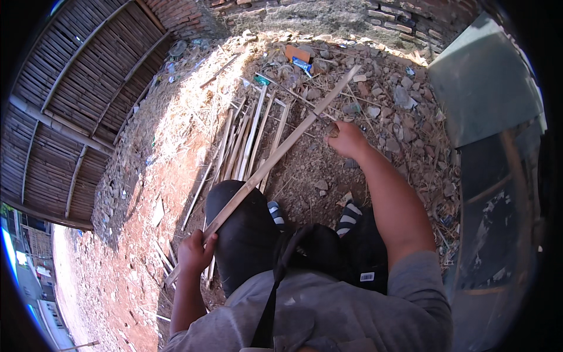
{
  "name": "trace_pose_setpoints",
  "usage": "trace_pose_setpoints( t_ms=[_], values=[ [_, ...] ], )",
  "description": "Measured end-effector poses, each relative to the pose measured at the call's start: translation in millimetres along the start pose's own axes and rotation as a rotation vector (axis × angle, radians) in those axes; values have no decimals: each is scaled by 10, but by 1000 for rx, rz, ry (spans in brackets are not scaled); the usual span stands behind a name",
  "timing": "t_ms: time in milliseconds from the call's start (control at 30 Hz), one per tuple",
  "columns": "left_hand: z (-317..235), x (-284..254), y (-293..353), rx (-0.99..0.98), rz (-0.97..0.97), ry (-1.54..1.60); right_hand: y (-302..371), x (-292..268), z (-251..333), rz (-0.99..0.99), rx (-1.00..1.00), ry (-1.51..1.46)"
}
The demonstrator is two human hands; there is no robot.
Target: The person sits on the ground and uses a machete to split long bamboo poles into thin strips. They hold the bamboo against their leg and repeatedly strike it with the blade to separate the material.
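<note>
A long, flat bamboo strip (pixel 267 164) runs slantwise across my raised left knee (pixel 237 205), its far end over the rubble. My left hand (pixel 196 251) is closed around the strip near its lower end. My right hand (pixel 349 142) is closed on the handle of a knife (pixel 332 130), beside the upper part of the strip. The knife's dark, narrow blade meets the strip there; how deep it sits cannot be made out. Several split bamboo strips (pixel 252 132) lie in a loose pile on the ground beyond my left knee.
Stones and broken brick (pixel 404 120) cover the ground ahead and to the right. A woven bamboo panel (pixel 64 111) stands at the left, a brick wall (pixel 328 20) at the back. Large grey sheets (pixel 487 82) lean at the right. A blue wrapper (pixel 302 66) lies among the litter.
</note>
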State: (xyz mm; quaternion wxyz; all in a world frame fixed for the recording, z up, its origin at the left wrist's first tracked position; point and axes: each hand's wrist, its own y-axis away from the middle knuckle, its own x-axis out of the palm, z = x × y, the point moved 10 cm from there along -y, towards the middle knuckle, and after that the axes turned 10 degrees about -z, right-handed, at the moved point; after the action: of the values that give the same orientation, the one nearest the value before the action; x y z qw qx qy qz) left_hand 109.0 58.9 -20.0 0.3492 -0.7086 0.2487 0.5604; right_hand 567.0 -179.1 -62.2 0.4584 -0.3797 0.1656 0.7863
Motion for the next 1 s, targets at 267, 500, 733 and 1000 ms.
trace_pose_setpoints(
  t_ms=[267, 500, 733, 1000],
  values=[
    [-11, -18, 18, -14, 6, 36, 553, 508, 1061, 252, -436, 126],
    [-15, 26, 16, -33, 6, 52, 409, 373, 866, 177, -435, 69],
    [-39, -12, -1, -22, -9, 4, 7, -52, 39, -47, -21, 8],
    [-2, 7, 15, 16, -27, 27, 509, 468, 1011, 194, -418, 68]
  ],
)
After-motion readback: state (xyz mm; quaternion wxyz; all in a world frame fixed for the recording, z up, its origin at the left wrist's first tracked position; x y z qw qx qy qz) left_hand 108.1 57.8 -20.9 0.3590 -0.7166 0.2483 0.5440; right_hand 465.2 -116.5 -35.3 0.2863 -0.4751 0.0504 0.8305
